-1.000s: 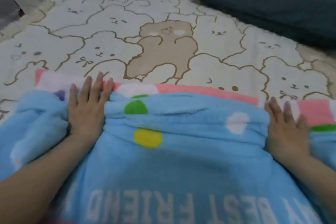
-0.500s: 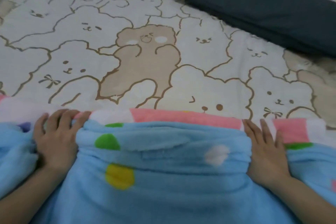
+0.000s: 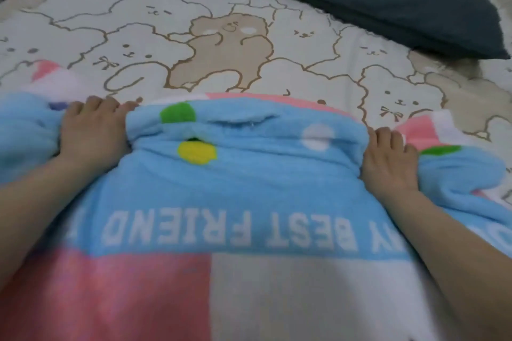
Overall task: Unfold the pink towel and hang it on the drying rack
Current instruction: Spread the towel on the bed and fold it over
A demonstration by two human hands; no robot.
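Note:
The towel (image 3: pixel 249 191) lies across the near part of the bed, blue in the middle with coloured dots and white letters, pink and white blocks along its near and far edges. Its far part is bunched into folds. My left hand (image 3: pixel 91 133) has its fingers curled over the far fold at the left and grips the fabric. On the right, my right hand (image 3: pixel 388 158) clutches the same fold. Both forearms rest on the towel. No drying rack is in view.
A cream bedsheet (image 3: pixel 277 44) printed with bear outlines covers the bed beyond the towel. A dark navy pillow (image 3: pixel 401 5) lies at the far right. The bed's left edge shows at the upper left corner.
Both hands went from lying flat on the towel to curling around its far fold, and the fabric bunched up between them. The view tilted down, showing the pink and white near edge.

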